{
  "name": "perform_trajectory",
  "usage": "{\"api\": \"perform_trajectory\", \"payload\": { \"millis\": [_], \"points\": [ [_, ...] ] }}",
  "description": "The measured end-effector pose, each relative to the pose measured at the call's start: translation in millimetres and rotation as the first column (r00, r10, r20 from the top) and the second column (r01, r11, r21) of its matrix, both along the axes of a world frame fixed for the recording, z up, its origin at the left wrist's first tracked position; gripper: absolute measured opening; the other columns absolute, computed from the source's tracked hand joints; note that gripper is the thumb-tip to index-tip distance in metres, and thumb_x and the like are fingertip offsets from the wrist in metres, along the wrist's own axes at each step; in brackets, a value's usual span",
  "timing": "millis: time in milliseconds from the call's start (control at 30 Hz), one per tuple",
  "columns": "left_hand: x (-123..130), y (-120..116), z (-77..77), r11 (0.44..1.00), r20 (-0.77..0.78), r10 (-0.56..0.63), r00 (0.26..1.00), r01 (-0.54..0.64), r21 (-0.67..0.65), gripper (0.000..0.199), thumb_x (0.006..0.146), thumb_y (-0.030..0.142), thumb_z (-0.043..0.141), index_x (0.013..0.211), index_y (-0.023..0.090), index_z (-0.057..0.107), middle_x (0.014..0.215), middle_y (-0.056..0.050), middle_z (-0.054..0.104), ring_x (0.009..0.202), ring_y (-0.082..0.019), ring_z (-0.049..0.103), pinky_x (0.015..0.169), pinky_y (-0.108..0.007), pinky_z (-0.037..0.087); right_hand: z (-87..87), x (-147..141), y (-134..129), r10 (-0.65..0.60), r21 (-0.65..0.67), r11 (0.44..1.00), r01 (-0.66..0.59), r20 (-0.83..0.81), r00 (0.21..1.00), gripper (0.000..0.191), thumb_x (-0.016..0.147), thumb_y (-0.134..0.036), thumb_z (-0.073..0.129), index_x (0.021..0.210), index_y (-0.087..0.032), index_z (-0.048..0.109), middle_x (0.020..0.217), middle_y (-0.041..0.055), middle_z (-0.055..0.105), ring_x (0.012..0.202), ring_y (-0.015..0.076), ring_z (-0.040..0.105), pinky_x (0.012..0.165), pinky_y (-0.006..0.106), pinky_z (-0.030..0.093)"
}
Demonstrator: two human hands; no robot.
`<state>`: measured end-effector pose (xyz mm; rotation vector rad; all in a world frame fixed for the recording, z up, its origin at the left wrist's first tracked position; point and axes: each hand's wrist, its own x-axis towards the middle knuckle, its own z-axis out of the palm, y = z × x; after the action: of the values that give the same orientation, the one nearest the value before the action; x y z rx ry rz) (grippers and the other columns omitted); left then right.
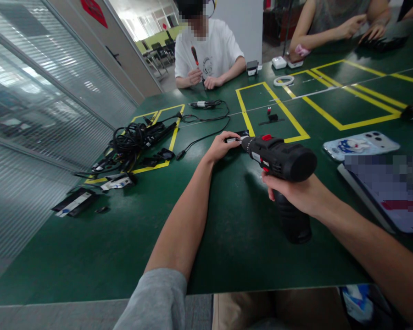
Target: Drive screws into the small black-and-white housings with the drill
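My right hand (292, 190) is wrapped round the grip of a black cordless drill (278, 158) with red switches. The drill lies level and its chuck points left, at a small black and silver part (242, 134) on the green table. My left hand (223, 145) holds that part from the left, fingers pressed together on it beside the drill's tip. The drill's front and my fingers hide most of the part, so its shape is hard to make out.
Tangled black cables (134, 140) lie at the left on the table (124, 256), near a black box (75, 203). A phone (361, 145) and a laptop-like object (382, 192) are at the right. Across sits a person (208, 50) holding a screwdriver (195, 56); another person's hands are farther right.
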<state>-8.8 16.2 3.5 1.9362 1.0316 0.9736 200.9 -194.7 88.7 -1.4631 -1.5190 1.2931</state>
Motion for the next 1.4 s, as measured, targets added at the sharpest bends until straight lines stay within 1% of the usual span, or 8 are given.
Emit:
{"api": "perform_trajectory", "payload": {
  "millis": [133,300,433,633,900,1100,1267,1400],
  "points": [
    [-0.1,0.6,-0.3,1.0,-0.009,0.011,1.0,-0.011,-0.007,0.027,0.071,0.031,0.073,0.095,0.019,0.071,0.106,-0.005,0.068,0.104,-0.019,0.059,0.099,-0.034,0.043,-3.0,1.4,0.6,0.011,0.018,1.0,-0.011,-0.011,1.0,0.006,0.08,-0.026,0.061,0.077,-0.022,0.063,0.061,0.001,0.066,0.059,0.0194,0.063,0.061,0.035,0.049],
    [-0.6,2.1,-2.3,1.0,-0.009,0.008,1.0,-0.008,0.008,0.026,0.072,0.03,0.071,0.096,0.02,0.071,0.106,-0.004,0.068,0.104,-0.019,0.06,0.099,-0.034,0.043,-2.8,0.5,0.9,0.01,0.007,1.0,-0.01,0.027,1.0,0.017,0.081,-0.028,0.06,0.064,-0.022,0.06,0.059,0.0016,0.065,0.059,0.0186,0.062,0.063,0.035,0.048],
    [-0.7,2.5,-2.6,1.0,-0.018,0.009,1.0,-0.009,0.009,0.025,0.073,0.03,0.07,0.096,0.019,0.071,0.107,-0.004,0.068,0.103,-0.019,0.06,0.099,-0.034,0.043,-2.1,-0.2,1.2,0.005,-0.009,1.0,-0.005,0.026,1.0,0.014,0.08,-0.027,0.061,0.067,-0.022,0.06,0.06,0.0015,0.065,0.058,0.0187,0.062,0.062,0.036,0.048],
    [-0.7,3.0,-2.8,1.0,0.009,0.002,1.0,-0.002,0.005,0.025,0.073,0.031,0.071,0.095,0.019,0.071,0.105,-0.005,0.068,0.101,-0.018,0.06,0.099,-0.034,0.043,0.2,1.2,-0.6,0.02,0.026,0.999,-0.021,0.027,0.999,0.014,0.08,-0.026,0.06,0.067,-0.022,0.06,0.061,0.0025,0.066,0.06,0.0196,0.063,0.063,0.036,0.049],
    [-1.3,2.5,-1.5,1.0,-0.004,0.006,1.0,-0.006,-0.013,0.024,0.072,0.031,0.071,0.094,0.021,0.072,0.106,-0.004,0.069,0.102,-0.019,0.059,0.101,-0.036,0.042,-4.1,2.0,0.4,0.019,0.012,1.0,-0.019,-0.022,1.0,0.006,0.079,-0.028,0.062,0.078,-0.022,0.063,0.06,0.0003,0.065,0.059,0.0195,0.063,0.061,0.036,0.049],
    [-1.8,2.2,-1.1,1.0,-0.013,0.007,1.0,-0.007,-0.012,0.025,0.073,0.032,0.07,0.095,0.02,0.072,0.107,-0.005,0.068,0.103,-0.019,0.059,0.101,-0.036,0.042,-0.9,1.5,-1.1,0.025,0.03,0.999,-0.026,0.009,1.0,0.009,0.08,-0.028,0.061,0.073,-0.022,0.063,0.062,0.0011,0.066,0.064,0.0199,0.064,0.065,0.036,0.049],
    [-1.6,0.6,0.0,1.0,-0.016,0.009,1.0,-0.009,-0.013,0.026,0.073,0.032,0.071,0.096,0.019,0.072,0.107,-0.005,0.068,0.104,-0.02,0.06,0.101,-0.036,0.042,0.2,1.2,-1.8,0.022,0.033,0.999,-0.024,0.04,0.999,0.017,0.081,-0.028,0.06,0.065,-0.022,0.061,0.063,0.002,0.066,0.065,0.0201,0.064,0.065,0.036,0.048],
    [-1.7,-0.1,0.2,0.999,-0.016,0.018,1.0,-0.018,-0.029,0.027,0.072,0.033,0.07,0.096,0.02,0.072,0.108,-0.005,0.068,0.105,-0.02,0.06,0.101,-0.036,0.042,0.6,1.2,-1.8,0.028,0.048,0.998,-0.029,0.027,0.999,0.017,0.081,-0.027,0.06,0.064,-0.023,0.061,0.062,0.0019,0.066,0.063,0.0196,0.063,0.064,0.035,0.048]
  ]
}}
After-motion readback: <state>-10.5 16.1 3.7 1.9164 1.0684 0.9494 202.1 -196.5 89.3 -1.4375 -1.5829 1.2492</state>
